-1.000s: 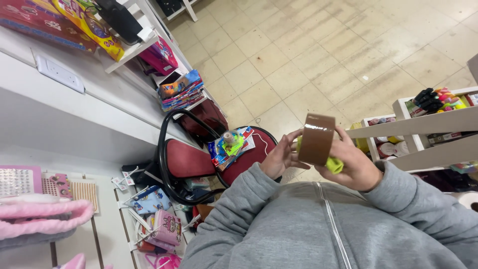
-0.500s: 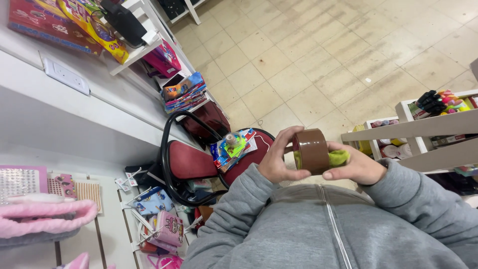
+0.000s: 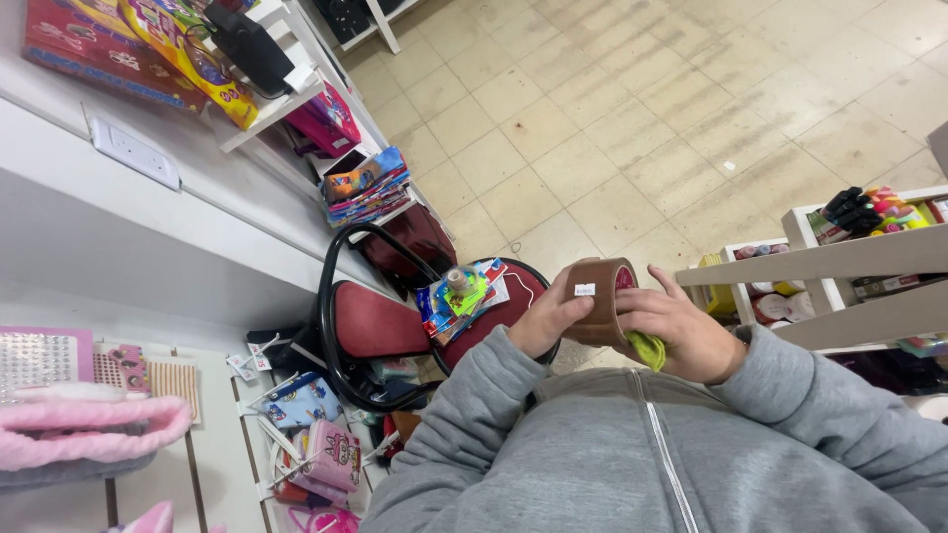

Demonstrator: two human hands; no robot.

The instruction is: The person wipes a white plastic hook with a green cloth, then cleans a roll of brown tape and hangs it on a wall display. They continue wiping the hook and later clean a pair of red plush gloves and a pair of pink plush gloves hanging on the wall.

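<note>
Both hands grasp brown packing-tape roll point(image 3: 600, 296): left hand point(image 3: 546, 321) on rim, right hand point(image 3: 681, 336) also pinching yellow-green cloth point(image 3: 649, 349) underneath.

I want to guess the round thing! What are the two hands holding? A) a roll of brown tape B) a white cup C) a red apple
A: both hands, left hand and right hand, grip a roll of brown tape with a small white sticker on it.

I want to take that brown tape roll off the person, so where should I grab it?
Grip the brown tape roll across its curved outer band, coming from above. Its upper rim is bare, while the left hand and right hand cover its lower sides.
</note>
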